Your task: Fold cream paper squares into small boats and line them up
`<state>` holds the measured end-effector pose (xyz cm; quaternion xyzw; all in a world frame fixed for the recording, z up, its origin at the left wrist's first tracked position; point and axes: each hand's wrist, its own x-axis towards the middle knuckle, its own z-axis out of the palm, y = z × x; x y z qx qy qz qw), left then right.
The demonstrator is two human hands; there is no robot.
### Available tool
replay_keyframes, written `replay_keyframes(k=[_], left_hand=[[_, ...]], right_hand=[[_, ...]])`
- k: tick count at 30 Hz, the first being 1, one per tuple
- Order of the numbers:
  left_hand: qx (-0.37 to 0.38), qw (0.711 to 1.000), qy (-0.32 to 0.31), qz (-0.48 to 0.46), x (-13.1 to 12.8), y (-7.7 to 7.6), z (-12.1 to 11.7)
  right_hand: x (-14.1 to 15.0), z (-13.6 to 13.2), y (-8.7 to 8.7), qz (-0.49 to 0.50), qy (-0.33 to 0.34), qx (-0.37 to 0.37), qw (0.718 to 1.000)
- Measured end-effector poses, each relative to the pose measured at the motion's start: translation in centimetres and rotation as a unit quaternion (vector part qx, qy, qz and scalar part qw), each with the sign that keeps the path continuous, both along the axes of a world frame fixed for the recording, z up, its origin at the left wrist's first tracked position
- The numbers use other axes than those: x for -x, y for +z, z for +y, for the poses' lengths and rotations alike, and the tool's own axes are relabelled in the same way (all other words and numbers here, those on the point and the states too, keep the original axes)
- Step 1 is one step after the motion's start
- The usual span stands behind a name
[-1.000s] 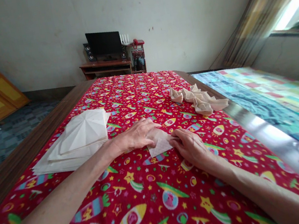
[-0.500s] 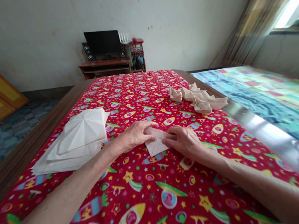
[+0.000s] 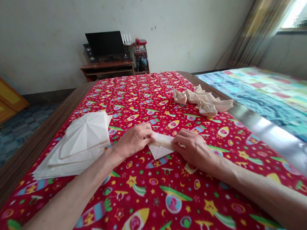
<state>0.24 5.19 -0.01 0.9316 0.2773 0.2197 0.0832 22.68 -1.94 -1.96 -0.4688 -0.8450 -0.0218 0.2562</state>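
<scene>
A small folded sheet of white paper [image 3: 160, 147] lies on the red rocket-print tablecloth [image 3: 162, 203] between my hands. My left hand [image 3: 134, 139] has its fingers curled and pinches the paper's left upper edge. My right hand [image 3: 193, 148] is closed too, its fingertips gripping the paper's right side. Both hands rest on the cloth.
A stack of creased white paper sheets [image 3: 78, 141] lies to the left. Several folded paper boats [image 3: 202, 101] sit at the back right. A wooden table edge [image 3: 22, 156] runs along the left. A patterned bed [image 3: 281, 105] lies to the right, a desk with a monitor [image 3: 106, 44] at the far wall.
My left hand went from lying flat over the paper to curled at its left edge. My right hand lifted a flap and now grips the right side.
</scene>
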Motion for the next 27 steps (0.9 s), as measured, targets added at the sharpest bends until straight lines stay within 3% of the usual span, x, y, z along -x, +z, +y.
replay_keyframes(k=[6,16,20,23,27], left_hand=[[-0.126,0.988,-0.03,0.084,1.4,-0.1,-0.2],[-0.217,0.959,-0.015,0.18,2.7,-0.3,-0.7],[-0.207,0.957,0.025,0.204,2.5,0.2,-2.2],[-0.166,0.97,0.055,0.17,1.3,0.1,-4.2],[-0.07,0.987,0.007,0.145,-0.5,-0.5,-6.5]], right_hand=[[-0.2,-1.1,1.0,-0.127,0.07,-0.025,0.989],[-0.1,-2.1,2.0,-0.217,0.089,-0.037,0.971],[0.1,-2.3,2.2,-0.234,0.089,-0.046,0.967],[0.2,-2.3,2.3,-0.236,0.09,-0.045,0.967],[0.3,-2.4,2.2,-0.228,0.092,-0.042,0.968]])
